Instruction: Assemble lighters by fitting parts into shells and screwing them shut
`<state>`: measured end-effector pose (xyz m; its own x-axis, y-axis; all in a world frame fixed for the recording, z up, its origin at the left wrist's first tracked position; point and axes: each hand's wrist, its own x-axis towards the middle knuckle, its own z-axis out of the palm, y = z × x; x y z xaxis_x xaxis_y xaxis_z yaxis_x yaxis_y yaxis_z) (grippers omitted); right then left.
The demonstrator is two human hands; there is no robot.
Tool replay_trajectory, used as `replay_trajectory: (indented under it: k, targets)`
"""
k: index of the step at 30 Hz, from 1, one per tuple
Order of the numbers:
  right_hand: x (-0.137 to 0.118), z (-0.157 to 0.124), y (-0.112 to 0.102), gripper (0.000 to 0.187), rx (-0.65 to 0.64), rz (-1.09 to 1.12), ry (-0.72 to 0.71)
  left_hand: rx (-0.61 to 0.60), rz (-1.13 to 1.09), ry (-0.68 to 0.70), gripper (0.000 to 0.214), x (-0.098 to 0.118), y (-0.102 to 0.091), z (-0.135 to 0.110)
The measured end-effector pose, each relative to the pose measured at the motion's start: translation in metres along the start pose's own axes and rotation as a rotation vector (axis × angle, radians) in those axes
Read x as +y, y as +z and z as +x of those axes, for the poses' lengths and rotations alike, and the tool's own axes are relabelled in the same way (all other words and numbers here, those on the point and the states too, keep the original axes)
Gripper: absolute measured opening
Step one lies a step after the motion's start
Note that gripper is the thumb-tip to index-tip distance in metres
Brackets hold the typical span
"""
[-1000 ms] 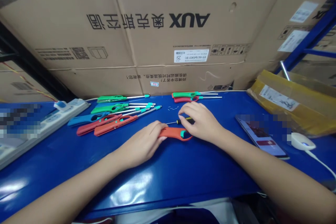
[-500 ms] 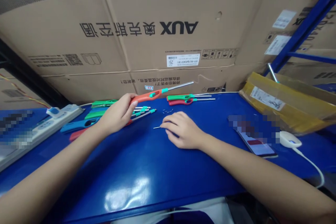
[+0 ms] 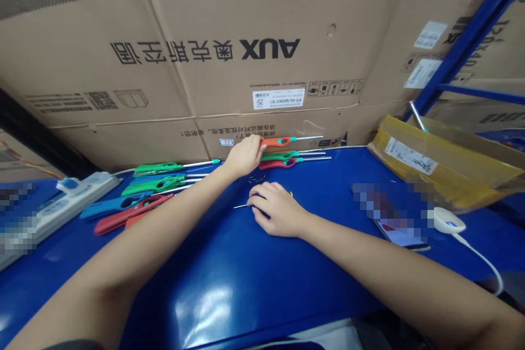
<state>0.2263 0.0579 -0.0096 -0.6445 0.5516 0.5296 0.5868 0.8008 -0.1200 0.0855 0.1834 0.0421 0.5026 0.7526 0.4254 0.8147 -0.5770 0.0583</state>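
Note:
My left hand [image 3: 245, 157] is closed around the handle of an orange long-nosed lighter [image 3: 279, 142], whose metal nozzle points right. It is at the back of the table, just above a green lighter [image 3: 281, 156] and a red lighter [image 3: 279, 163] lying side by side. My right hand [image 3: 275, 209] rests on the table, fingers pinched on a thin metal-shafted tool [image 3: 240, 206] pointing left. A bit of yellow shows behind that hand; the tool's handle is mostly hidden. Several tiny white pieces [image 3: 257, 179] lie between my hands.
More lighters, including a blue one [image 3: 117, 205] and a red one [image 3: 131, 216], lie left, partly behind my left forearm. A power strip [image 3: 88, 197] is beyond them. To the right are a phone [image 3: 404, 234], a white corded device [image 3: 449, 220] and a yellow-taped box [image 3: 443, 169]. Cardboard [image 3: 184, 87] stands behind.
My left hand has carried the orange lighter right and back, to beside the green and red lighters. My right hand stays nearly in place with the thin tool. The view has shifted slightly.

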Motion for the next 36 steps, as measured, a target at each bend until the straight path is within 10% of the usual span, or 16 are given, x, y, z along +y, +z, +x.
replay_trajectory:
  k: [8, 23, 36]
  targets:
    - [0.0, 0.0, -0.001, 0.017, -0.026, 0.06, 0.023, -0.039, 0.016, -0.011, 0.037, 0.0, 0.027, 0.006]
    - [0.0, 0.001, -0.003, 0.019, -0.085, 0.013, 0.041, 0.04, 0.087, -0.017, 0.036, 0.018, 0.022, -0.004]
    - [0.011, -0.002, -0.012, 0.016, -0.164, -0.142, 0.299, -0.298, 0.265, -0.226, 0.027, -0.009, -0.056, -0.09]
